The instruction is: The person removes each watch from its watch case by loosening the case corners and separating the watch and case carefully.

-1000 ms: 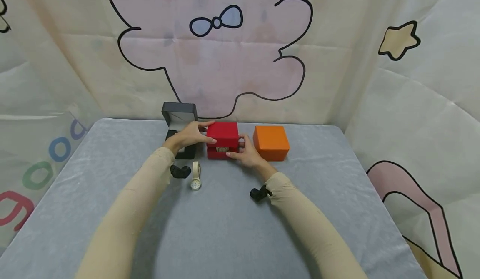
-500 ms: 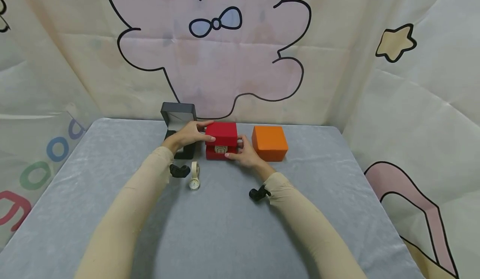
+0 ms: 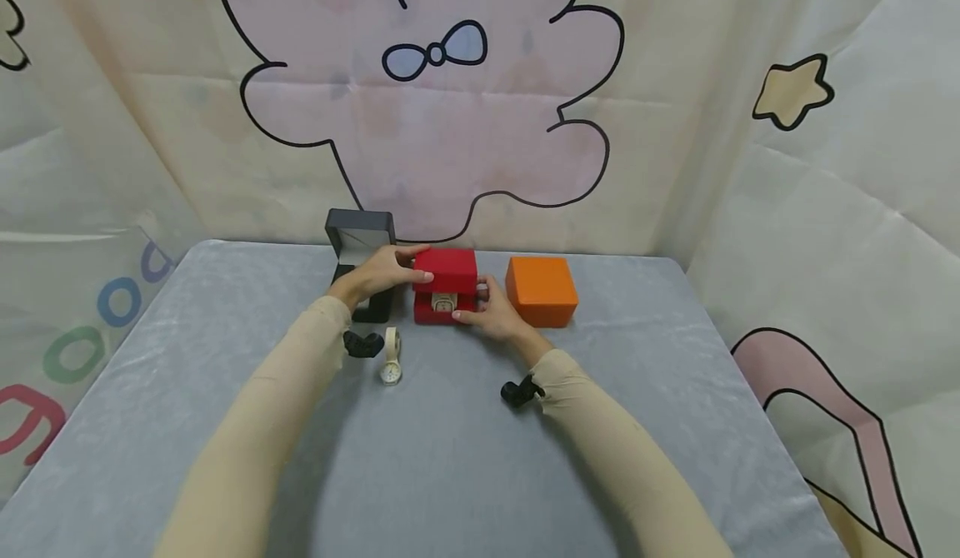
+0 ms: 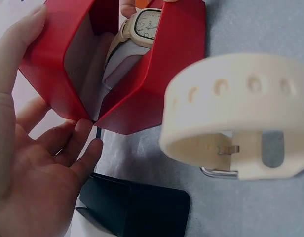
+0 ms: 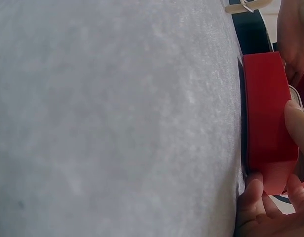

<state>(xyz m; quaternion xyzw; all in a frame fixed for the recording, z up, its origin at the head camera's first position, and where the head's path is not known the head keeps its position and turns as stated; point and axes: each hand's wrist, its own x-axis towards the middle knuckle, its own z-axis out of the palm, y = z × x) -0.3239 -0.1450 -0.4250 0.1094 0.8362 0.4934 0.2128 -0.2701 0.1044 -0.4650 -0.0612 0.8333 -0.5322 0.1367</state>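
A red watch box (image 3: 446, 270) stands partly raised at the lid near the table's back. Inside, a cream-strapped watch (image 4: 145, 27) with a squarish face sits on a pale cushion. My left hand (image 3: 381, 273) holds the lid, thumb on its front and the other fingers around the side and back. With the thumb at the front rim and fingers at the right side, my right hand (image 3: 495, 312) grips the base. A second cream watch (image 3: 391, 358), round-faced, lies on the table in front of the left hand; its looped strap (image 4: 231, 106) looms large in the left wrist view.
Left of the red box, behind my left hand, a dark watch box (image 3: 360, 229) stands with its lid up. An orange box (image 3: 543, 291) sits just right of my right hand. A printed curtain (image 3: 480, 141) hangs behind the grey-covered table (image 3: 442, 458).
The red box's lid has risen a little under my left hand, so more of the watch inside shows. My right hand keeps its grip on the base.
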